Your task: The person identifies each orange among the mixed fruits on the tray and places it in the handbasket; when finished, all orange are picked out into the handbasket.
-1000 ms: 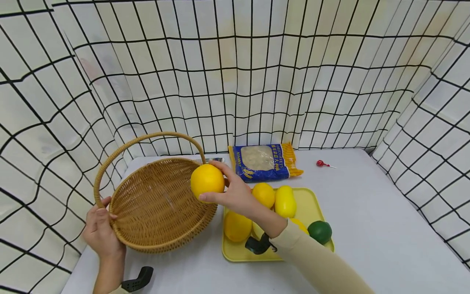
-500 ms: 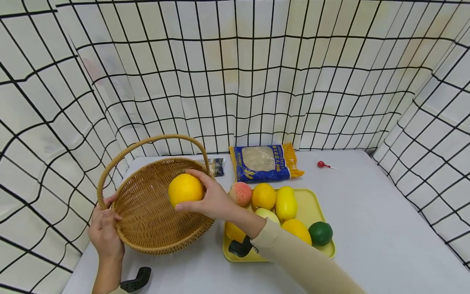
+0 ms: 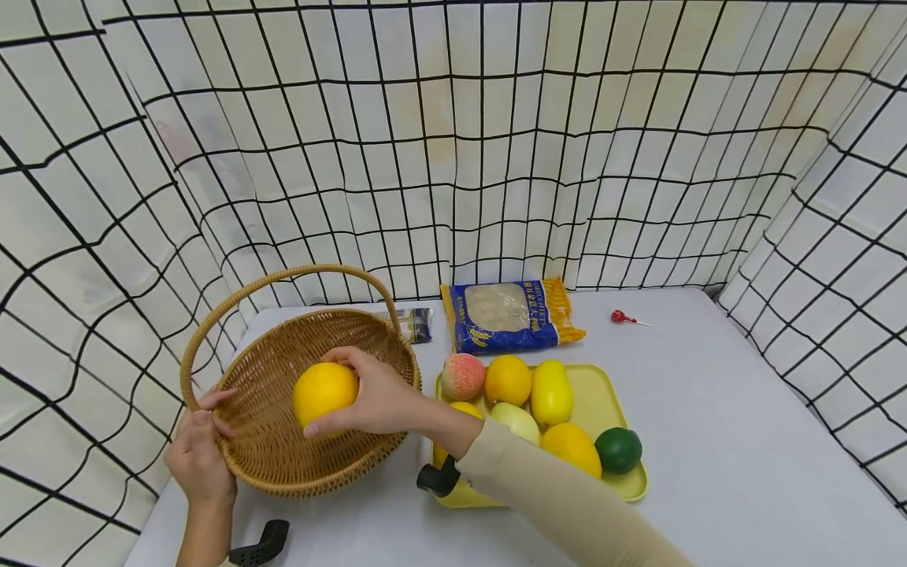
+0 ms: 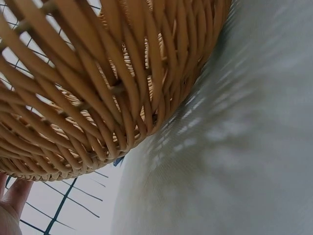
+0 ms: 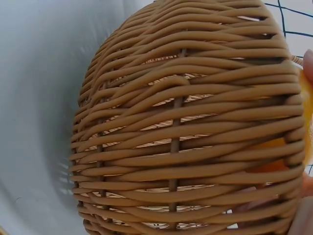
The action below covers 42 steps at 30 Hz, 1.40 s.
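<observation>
A wicker basket (image 3: 272, 378) with an arched handle tilts on the left side of the table in the head view. My left hand (image 3: 201, 457) grips its rim at the base of the handle. Inside the basket's opening, my right hand (image 3: 379, 398) holds an orange (image 3: 324, 392) between thumb and fingers. The basket's woven wall (image 4: 117, 83) fills much of the left wrist view. In the right wrist view, the same weave (image 5: 186, 127) hides most of the orange (image 5: 307, 103) and the hand.
Right of the basket, a yellow tray (image 3: 594, 386) holds several fruits, among them a peach (image 3: 464, 376), a pale green fruit (image 3: 516, 421) and a dark green fruit (image 3: 619, 450). Behind lie a blue pasta bag (image 3: 499, 315), a small dark packet (image 3: 414, 324) and a red lollipop (image 3: 620, 316).
My right hand has carried the orange left and slightly down, from the basket's right rim to inside its opening. My left hand keeps its grip on the rim.
</observation>
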Each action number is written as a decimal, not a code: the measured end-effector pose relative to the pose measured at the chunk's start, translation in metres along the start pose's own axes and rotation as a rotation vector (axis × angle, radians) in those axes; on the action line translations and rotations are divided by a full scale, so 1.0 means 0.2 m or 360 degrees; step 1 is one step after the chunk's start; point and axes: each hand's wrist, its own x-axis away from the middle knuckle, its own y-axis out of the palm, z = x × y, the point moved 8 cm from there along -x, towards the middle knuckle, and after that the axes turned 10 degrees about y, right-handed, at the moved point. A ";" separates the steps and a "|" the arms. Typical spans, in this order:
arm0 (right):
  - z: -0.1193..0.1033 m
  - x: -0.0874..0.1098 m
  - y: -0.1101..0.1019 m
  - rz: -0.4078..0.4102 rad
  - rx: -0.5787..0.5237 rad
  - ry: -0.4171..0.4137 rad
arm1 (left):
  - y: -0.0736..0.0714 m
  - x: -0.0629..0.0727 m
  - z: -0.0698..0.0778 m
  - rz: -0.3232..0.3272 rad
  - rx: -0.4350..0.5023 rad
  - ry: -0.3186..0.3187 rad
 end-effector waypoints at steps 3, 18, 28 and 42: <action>0.00 -0.01 0.03 -0.0035 0.0042 0.0036 | -0.01 0.01 0.00 0.0008 0.0003 -0.0010; 0.02 -0.06 0.09 -0.0092 0.0356 0.0129 | 0.00 0.00 0.01 0.0124 0.0262 0.0038; 0.07 -0.05 0.14 -0.0156 0.0458 0.0199 | 0.03 0.00 0.04 0.0032 0.0211 0.0132; 0.08 -0.04 0.13 -0.0170 0.0344 0.0192 | 0.03 0.00 0.05 -0.0017 0.0179 0.0145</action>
